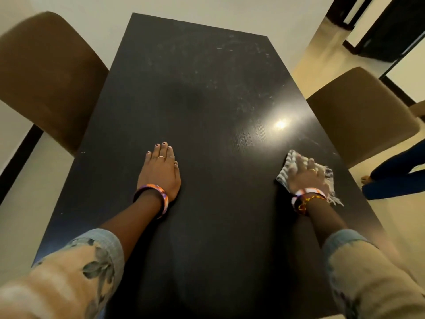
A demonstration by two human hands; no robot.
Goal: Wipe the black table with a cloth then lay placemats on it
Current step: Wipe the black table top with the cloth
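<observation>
The black table point(195, 100) runs lengthwise away from me, with pale dusty smears over its far right part. My left hand point(161, 169) lies flat on the tabletop near the middle, fingers straight and together. My right hand point(307, 174) presses flat on a striped white and grey cloth point(291, 165) near the table's right edge. The cloth is spread under the palm, and its fringe sticks out on the right side. The right hand looks blurred. No placemats are in view.
A brown upholstered chair point(46, 72) stands at the table's left side and another brown chair point(361, 116) at its right. A person's legs in dark blue trousers point(395, 176) stand on the pale floor at the right. A light glare point(280, 123) reflects off the tabletop.
</observation>
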